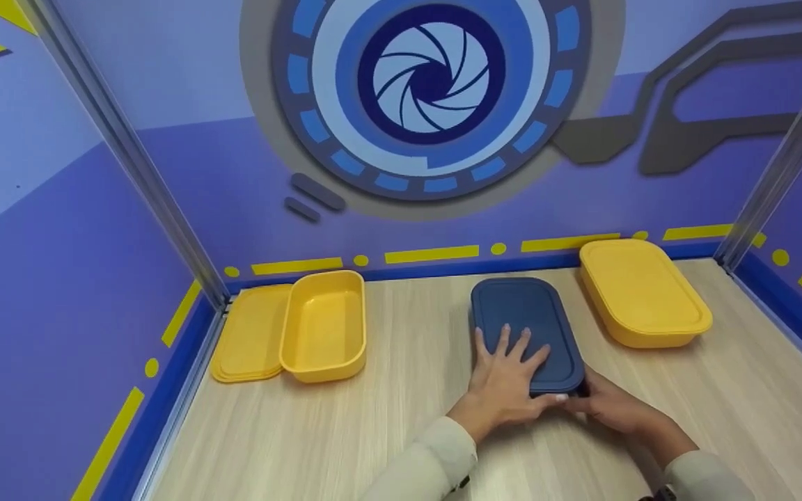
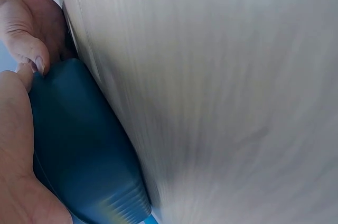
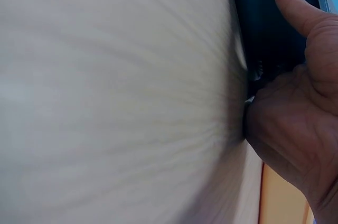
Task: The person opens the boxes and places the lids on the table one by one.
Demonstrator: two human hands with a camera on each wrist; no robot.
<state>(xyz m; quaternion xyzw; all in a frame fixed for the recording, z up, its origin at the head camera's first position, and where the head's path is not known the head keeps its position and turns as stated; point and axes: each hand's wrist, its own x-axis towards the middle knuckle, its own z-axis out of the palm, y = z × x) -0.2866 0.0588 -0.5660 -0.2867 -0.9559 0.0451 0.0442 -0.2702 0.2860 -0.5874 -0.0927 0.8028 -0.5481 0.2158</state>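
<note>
A dark blue rectangular food container (image 1: pixel 523 306) with its lid on sits on the table. My left hand (image 1: pixel 505 386) lies across the near part of the lid, fingers spread, its thumb reaching over the front edge. At the near right corner, my right hand (image 1: pixel 617 407) grips the container, the thumb along the front and the fingers round the side, partly hidden. The left wrist view shows the container's ribbed side wall (image 2: pixel 121 203) and both thumbs close together. In the right wrist view, my right thumb (image 3: pixel 296 7) rests against the container's wall.
To the left stands an uncovered yellow container (image 1: pixel 324 327), overlapping a yellow lid (image 1: pixel 251 334) beside it. A yellow container with its lid on (image 1: pixel 645 289) sits at the back right. Printed panels (image 1: pixel 436 236) wall in the wood-grain table (image 1: pixel 401 390) at the back and sides.
</note>
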